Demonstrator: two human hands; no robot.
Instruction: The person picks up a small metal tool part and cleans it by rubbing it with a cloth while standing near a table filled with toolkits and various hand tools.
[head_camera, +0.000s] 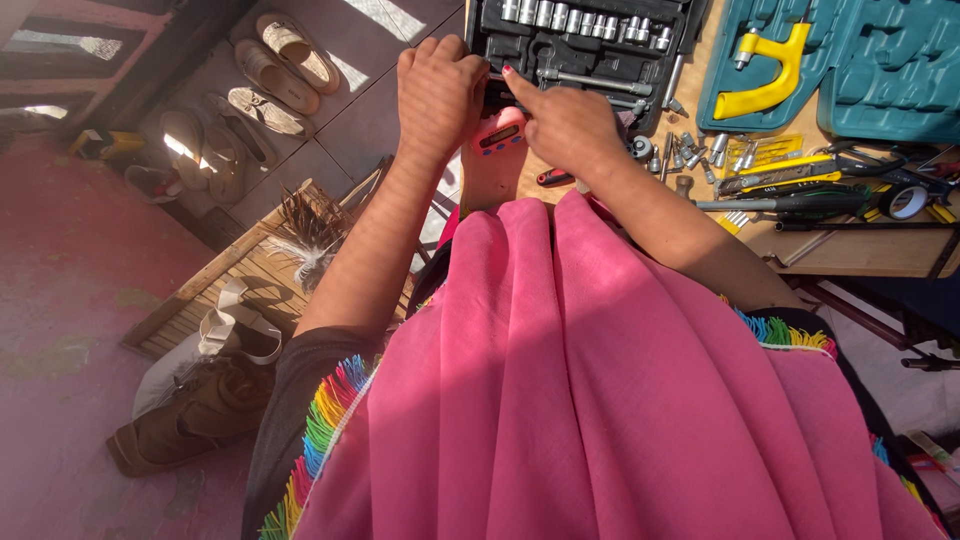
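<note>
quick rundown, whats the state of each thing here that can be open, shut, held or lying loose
socket set case: open, sockets seated in a row
teal tool case: open, yellow tool inside
pink device: held against the case edge, small screen facing up
left hand: cupped over the device
right hand: index finger pointing at it
loose sockets: scattered on the table
tape roll: lying flat

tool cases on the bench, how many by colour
Black socket set case, under the left hand and right hand: 1
Teal moulded cases, one holding a yellow tool: 2
Total: 3
</note>
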